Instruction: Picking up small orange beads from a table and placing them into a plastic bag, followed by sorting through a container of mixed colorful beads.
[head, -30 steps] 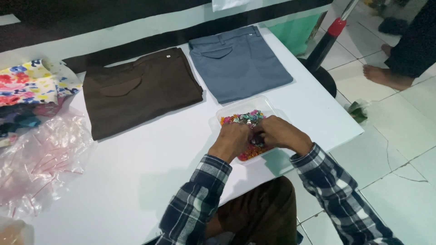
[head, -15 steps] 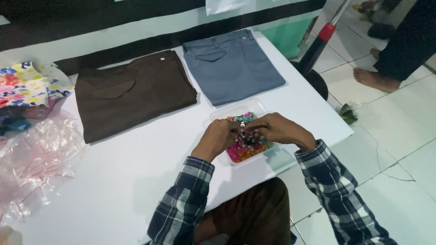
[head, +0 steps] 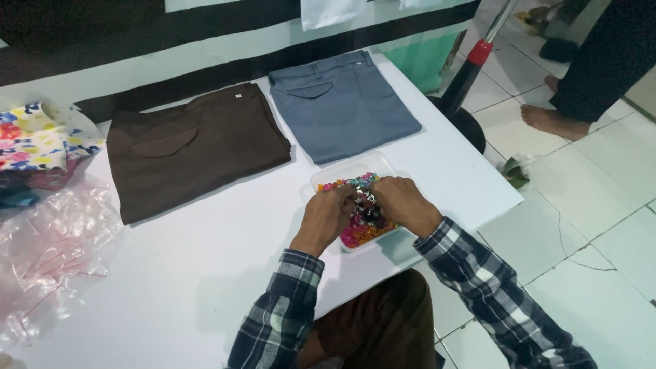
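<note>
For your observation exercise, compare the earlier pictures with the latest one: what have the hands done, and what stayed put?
Little changed. The left hand and right hand remain together in the clear tray of colourful small pieces, fingers working among them; whether they grip anything is unclear. The brown trousers and grey trousers lie unmoved.

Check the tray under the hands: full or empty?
Full: the tray holds a heap of small colourful pieces up to its rim.

White table [head: 171, 287], cracked pale floor tiles [head: 601, 253]
</note>
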